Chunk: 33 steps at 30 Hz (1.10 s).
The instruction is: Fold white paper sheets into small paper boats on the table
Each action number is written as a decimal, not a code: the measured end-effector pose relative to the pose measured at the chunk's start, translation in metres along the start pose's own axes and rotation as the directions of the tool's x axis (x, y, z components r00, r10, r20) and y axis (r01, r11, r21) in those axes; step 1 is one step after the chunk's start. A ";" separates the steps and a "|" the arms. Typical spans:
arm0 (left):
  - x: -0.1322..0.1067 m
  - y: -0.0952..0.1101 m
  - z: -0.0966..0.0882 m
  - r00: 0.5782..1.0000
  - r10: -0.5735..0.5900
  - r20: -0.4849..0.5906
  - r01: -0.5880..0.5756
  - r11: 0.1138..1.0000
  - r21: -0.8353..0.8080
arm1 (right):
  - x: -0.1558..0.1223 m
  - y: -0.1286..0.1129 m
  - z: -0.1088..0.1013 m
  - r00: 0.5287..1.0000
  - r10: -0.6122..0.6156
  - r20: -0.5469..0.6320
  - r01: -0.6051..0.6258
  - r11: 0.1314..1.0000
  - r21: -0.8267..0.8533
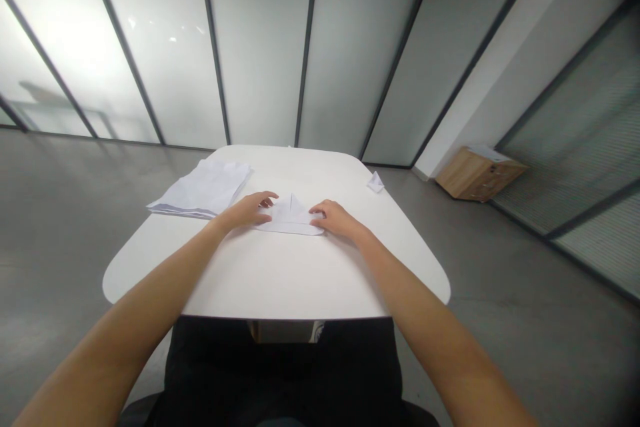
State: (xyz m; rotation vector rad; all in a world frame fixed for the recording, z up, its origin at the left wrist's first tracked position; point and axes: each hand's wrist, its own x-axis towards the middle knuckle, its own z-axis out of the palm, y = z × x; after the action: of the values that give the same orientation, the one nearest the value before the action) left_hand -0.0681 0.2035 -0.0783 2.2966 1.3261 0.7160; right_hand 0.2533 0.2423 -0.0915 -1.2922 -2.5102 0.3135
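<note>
A folded sheet of white paper lies on the white table in front of me, with a pointed triangular top, a slit or crease down its middle and a straight band along the near edge. My left hand rests at its left side, fingers curved and thumb apart, the thumb touching the paper. At the right side is my right hand, its fingers bent and parted from the thumb, with the tips on the paper. Both hands cover the paper's side corners.
A stack of white paper sheets lies at the table's left. Near the right edge sits a small folded paper piece. The white table has rounded corners. A wooden cabinet stands on the floor by the right wall, beyond the table.
</note>
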 end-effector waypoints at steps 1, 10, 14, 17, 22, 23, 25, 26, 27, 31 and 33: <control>0.000 0.001 0.001 1.000 0.001 -0.011 -0.002 1.000 -0.017 | 0.000 -0.001 0.000 1.000 -0.004 0.000 0.004 1.000 0.007; 0.000 -0.004 0.008 0.998 -0.051 -0.038 0.047 0.994 -0.095 | -0.005 -0.007 0.002 0.998 0.052 -0.040 -0.044 0.985 0.169; -0.002 0.003 0.004 0.997 -0.077 -0.019 0.075 0.993 -0.089 | -0.005 -0.010 -0.001 0.998 0.008 -0.059 0.001 0.989 0.149; -0.002 0.009 0.001 0.999 -0.045 -0.010 0.044 0.996 -0.079 | -0.003 -0.009 -0.003 0.993 -0.058 -0.107 0.069 0.993 0.095; 0.001 0.014 0.000 0.983 0.077 -0.166 -0.068 0.996 0.055 | -0.001 -0.008 -0.005 0.964 -0.155 -0.217 0.146 0.988 -0.060; 0.001 0.015 0.000 0.970 0.126 -0.207 -0.111 0.990 0.084 | -0.001 -0.008 -0.006 0.954 -0.169 -0.248 0.153 0.985 -0.082; 0.001 0.017 0.000 0.937 0.235 -0.259 -0.204 0.969 0.140 | -0.002 -0.010 -0.009 0.930 -0.201 -0.309 0.171 0.978 -0.121; 0.001 0.017 -0.001 0.921 0.282 -0.269 -0.243 0.955 0.170 | -0.002 -0.012 -0.010 0.918 -0.217 -0.333 0.179 0.974 -0.140; 0.001 0.017 -0.001 0.908 0.318 -0.271 -0.269 0.942 0.202 | -0.003 -0.013 -0.011 0.909 -0.231 -0.347 0.186 0.970 -0.157; 0.000 0.017 -0.001 0.914 0.369 -0.171 -0.303 0.899 0.317 | -0.005 -0.017 -0.015 0.921 -0.265 -0.285 0.202 0.952 -0.231; -0.001 0.017 0.001 0.930 0.360 -0.072 -0.314 0.881 0.354 | -0.006 -0.019 -0.015 0.942 -0.274 -0.193 0.217 0.938 -0.268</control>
State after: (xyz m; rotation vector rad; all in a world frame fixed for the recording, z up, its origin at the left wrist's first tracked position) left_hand -0.0561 0.1941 -0.0698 2.8501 1.1896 0.8191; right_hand 0.2481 0.2274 -0.0721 -1.0062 -2.5281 -0.1969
